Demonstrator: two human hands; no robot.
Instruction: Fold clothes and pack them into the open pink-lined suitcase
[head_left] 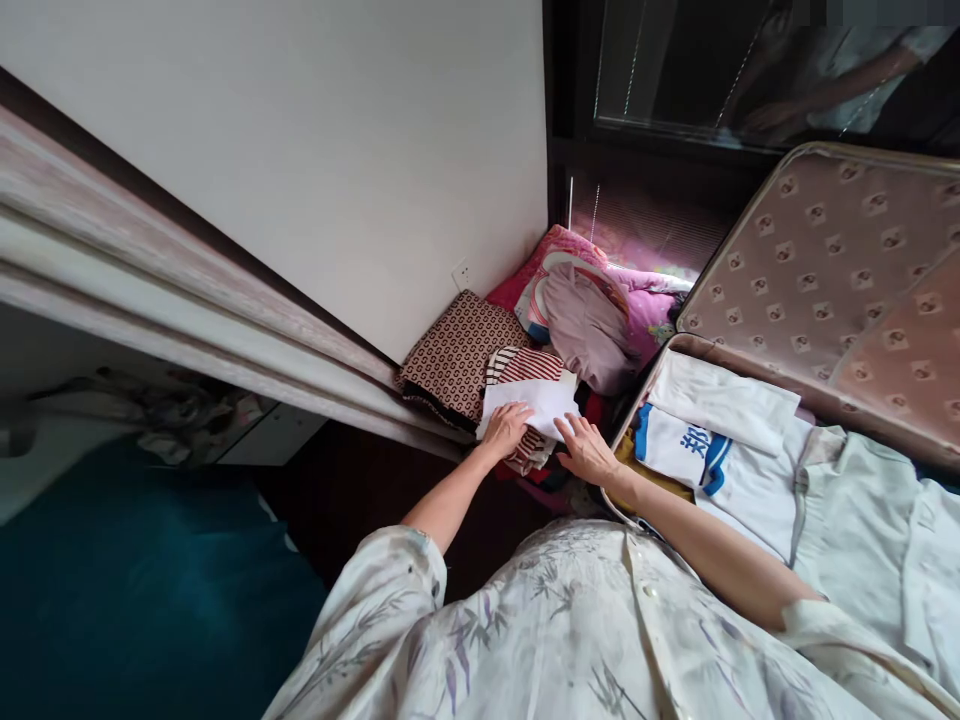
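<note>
I've got my left hand and right hand spread flat on the white folded garment, just left of the open suitcase.

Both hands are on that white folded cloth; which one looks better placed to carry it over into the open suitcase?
Probably the right hand. It rests on the white folded cloth's edge nearest the suitcase, which lies open on that side. The left hand presses the far edge, by the brown patterned fabric.

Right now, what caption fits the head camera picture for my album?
Both hands, left hand and right hand, rest on a folded white cloth beside an open suitcase.
</note>
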